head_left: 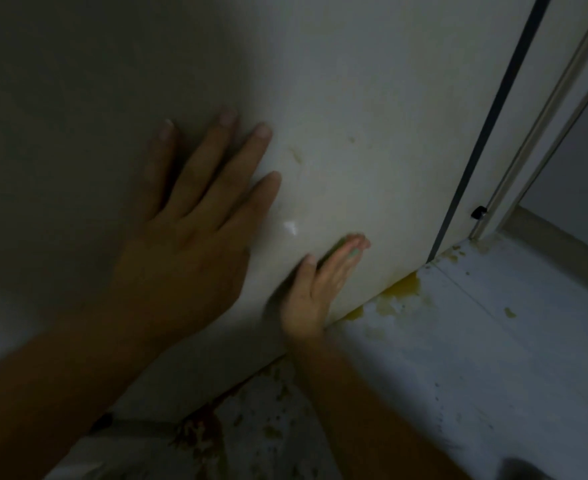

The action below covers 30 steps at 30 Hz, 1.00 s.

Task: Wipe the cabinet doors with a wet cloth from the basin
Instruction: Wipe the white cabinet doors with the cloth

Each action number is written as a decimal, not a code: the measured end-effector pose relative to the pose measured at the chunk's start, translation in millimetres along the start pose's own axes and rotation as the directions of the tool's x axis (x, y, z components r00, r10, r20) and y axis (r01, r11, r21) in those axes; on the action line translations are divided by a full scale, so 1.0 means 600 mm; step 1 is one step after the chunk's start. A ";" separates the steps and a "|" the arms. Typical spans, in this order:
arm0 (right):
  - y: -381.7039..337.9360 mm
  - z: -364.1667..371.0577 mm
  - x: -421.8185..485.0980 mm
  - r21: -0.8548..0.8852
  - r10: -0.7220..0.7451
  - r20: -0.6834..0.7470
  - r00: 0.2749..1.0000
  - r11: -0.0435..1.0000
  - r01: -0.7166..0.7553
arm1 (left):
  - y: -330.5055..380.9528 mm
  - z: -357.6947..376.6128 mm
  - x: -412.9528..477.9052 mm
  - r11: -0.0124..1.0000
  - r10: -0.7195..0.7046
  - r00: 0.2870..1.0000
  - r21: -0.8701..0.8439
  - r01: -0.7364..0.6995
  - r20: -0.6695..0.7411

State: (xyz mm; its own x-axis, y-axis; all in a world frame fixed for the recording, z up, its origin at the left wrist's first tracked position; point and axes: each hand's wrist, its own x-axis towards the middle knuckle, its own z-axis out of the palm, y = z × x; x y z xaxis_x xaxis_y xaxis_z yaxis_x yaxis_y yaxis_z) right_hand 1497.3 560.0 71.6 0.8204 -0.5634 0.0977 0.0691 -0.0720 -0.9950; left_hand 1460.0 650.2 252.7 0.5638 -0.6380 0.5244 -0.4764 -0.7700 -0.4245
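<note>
The left hand (188, 216), grip released, braces the cabinet door (372, 98) centre-left, seemingly so the flat, unclenched right hand (315, 289) below can rub.

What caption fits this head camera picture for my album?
Left hand and right hand press a stained door beside a yellow spill.

Dim, left side shadowed; edges perhaps blurred.
</note>
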 end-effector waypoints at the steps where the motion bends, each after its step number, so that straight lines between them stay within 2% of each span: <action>1: 0.009 -0.004 -0.004 0.064 0.205 0.010 0.979 0.977 -0.205 | 0.002 -0.001 -0.002 0.999 0.018 1.000 0.030 -0.019 0.013; 2: 0.007 -0.006 0.002 0.129 0.359 0.050 0.932 0.923 -0.363 | 0.005 -0.002 -0.004 0.999 0.035 0.998 0.025 -0.036 0.045; 3: 0.002 -0.007 0.008 0.157 0.394 0.074 0.916 0.903 -0.400 | 0.007 0.000 -0.005 0.999 0.036 0.997 0.025 -0.037 0.066; 4: -0.013 -0.008 0.010 0.160 0.331 0.095 0.939 0.926 -0.343 | 0.008 0.003 -0.007 0.999 0.049 0.995 0.016 -0.050 0.086; 6: -0.050 -0.012 -0.014 0.167 0.017 0.106 0.994 0.985 -0.035 | 0.012 0.014 -0.012 0.998 0.065 0.992 0.009 -0.067 0.111; 8: -0.049 -0.002 -0.057 0.146 -0.232 0.125 0.965 0.966 0.213 | 0.016 0.023 -0.018 0.997 0.079 0.987 0.014 -0.082 0.140; 9: -0.027 0.007 -0.077 0.098 -0.254 0.136 0.958 0.965 0.242 | 0.019 0.026 -0.020 0.996 0.083 0.985 0.023 -0.087 0.152; 10: 0.000 0.015 -0.089 0.048 -0.176 0.145 0.974 0.984 0.171 | 0.024 0.029 -0.022 0.995 0.086 0.984 0.033 -0.092 0.156; 11: 0.033 0.022 -0.089 -0.004 -0.024 0.136 0.990 1.000 0.025 | 0.027 0.031 -0.024 0.995 0.085 0.985 0.039 -0.092 0.153; 12: 0.056 0.020 -0.079 -0.045 0.178 0.114 0.977 0.984 -0.174 | 0.031 0.033 -0.026 0.995 0.081 0.986 0.043 -0.088 0.145; 14: 0.112 0.005 -0.045 -0.041 0.510 0.075 0.857 0.860 -0.508 | 0.037 0.040 -0.027 0.994 0.080 0.988 0.066 -0.089 0.132; 15: 0.133 -0.005 -0.027 -0.008 0.597 0.102 0.796 0.801 -0.599 | 0.041 0.044 -0.027 0.993 0.080 0.989 0.077 -0.090 0.127; 17: 0.155 -0.013 0.002 0.057 0.671 0.159 0.724 0.726 -0.685 | 0.052 0.053 -0.028 0.993 0.079 0.989 0.077 -0.090 0.128; 19: 0.161 -0.009 0.020 0.085 0.760 0.118 0.639 0.633 -0.769 | 0.064 0.065 -0.025 0.992 0.092 0.984 0.066 -0.103 0.150; 20: 0.165 -0.007 0.023 0.051 0.786 0.113 0.608 0.606 -0.794 | 0.070 0.070 -0.022 0.991 0.098 0.982 0.070 -0.111 0.164; 22: 0.166 -0.012 0.019 -0.085 0.773 0.093 0.628 0.634 -0.768 | 0.076 0.080 -0.017 0.988 0.100 0.978 0.095 -0.119 0.184; 24: 0.173 -0.030 0.016 -0.144 0.727 0.069 0.683 0.685 -0.714 | 0.080 0.088 -0.016 0.987 0.091 0.978 0.116 -0.114 0.189; 27: 0.199 -0.065 0.075 0.027 0.608 -0.007 0.794 0.794 -0.608 | 0.088 0.100 -0.016 0.988 0.070 0.984 0.121 -0.091 0.165; 30: 0.242 -0.102 0.187 0.090 0.591 -0.106 0.800 0.807 -0.584 | 0.098 0.113 -0.008 0.988 0.072 0.985 0.122 -0.092 0.158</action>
State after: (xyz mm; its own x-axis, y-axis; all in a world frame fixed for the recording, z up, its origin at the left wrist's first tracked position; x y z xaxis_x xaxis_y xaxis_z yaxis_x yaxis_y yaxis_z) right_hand 1564.8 435.8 -60.5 0.6367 -0.5803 -0.5078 -0.3721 0.3455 -0.8615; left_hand 1475.0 607.3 175.1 0.6273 -0.6856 0.3694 -0.4405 -0.7035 -0.5577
